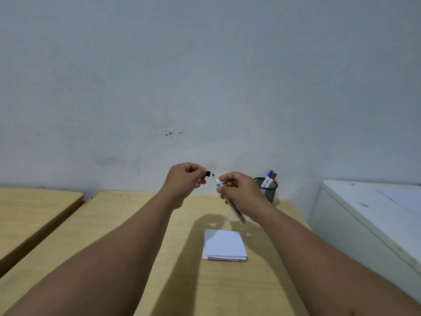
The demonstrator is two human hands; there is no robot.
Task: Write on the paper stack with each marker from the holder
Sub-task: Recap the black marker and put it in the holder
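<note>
A: What's in each hand?
B: The right hand grips a marker, tip up; the left hand pinches its black cap, just apart from the tip.
A: And the table?
B: A paper stack near; a mesh holder with blue and red markers.

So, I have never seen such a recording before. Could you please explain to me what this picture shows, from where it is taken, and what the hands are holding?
There is no machine here: a person works with two bare hands. The one picture comes from a camera worn on the head, looking forward and down. The right hand holds an uncapped black marker, tip up. The left hand holds its black cap just apart from the tip. On the wooden table lies a white paper stack. Behind the right hand stands a black mesh holder with a blue marker and a red marker.
</note>
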